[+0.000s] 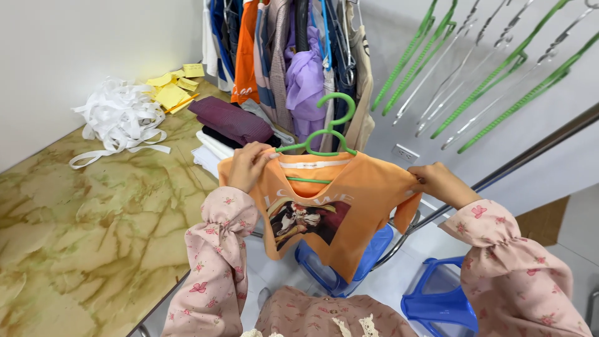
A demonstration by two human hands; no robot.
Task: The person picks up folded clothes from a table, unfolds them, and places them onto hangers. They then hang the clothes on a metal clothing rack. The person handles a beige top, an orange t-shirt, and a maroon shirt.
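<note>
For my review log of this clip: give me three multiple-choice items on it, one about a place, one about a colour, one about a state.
1. Where does the heap of white ribbon strips lie?
A. on the marble-patterned table
B. on a blue stool
C. on the rail

2. What colour is the hanger inside the orange T-shirt?
A. white
B. green
C. blue

3. How is the T-shirt held?
A. folded flat
B. spread between both hands
C. dangling from one hand

Answers: 1 A, the strips rest on the tabletop near yellow notes. 2 B, its hook is green. 3 B, the left hand and right hand each grip a shoulder.

Head-worn view, looking down — close, over hands (249, 165)
</note>
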